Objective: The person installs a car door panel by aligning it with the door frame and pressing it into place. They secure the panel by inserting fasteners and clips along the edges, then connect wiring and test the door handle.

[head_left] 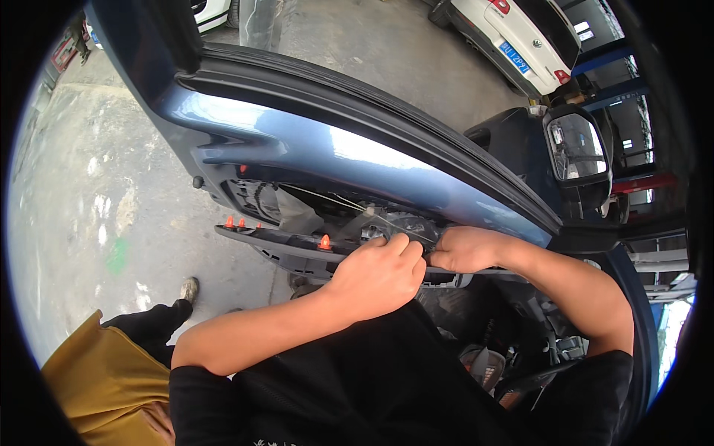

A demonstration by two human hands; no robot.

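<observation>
A blue car door (297, 137) stretches across the view, its inner side toward me. Tilted away from it is the dark door trim panel (290, 239), with an orange clip (325, 242) and several more along its edge. My left hand (383, 273) is closed at the panel's top edge, fingers curled around something I cannot make out. Close beside it, my right hand (467, 250) reaches into the gap between door and panel, its fingertips mostly hidden. A thin pale cable (349, 202) runs through the gap toward both hands. Clear plastic sheeting (297, 215) hangs inside the door.
A person in a mustard top (111, 379) is at the lower left. The door's side mirror (576, 145) is at the right. A white car (513, 37) stands beyond the door. Below my right arm, a basket (483, 366) sits inside the car.
</observation>
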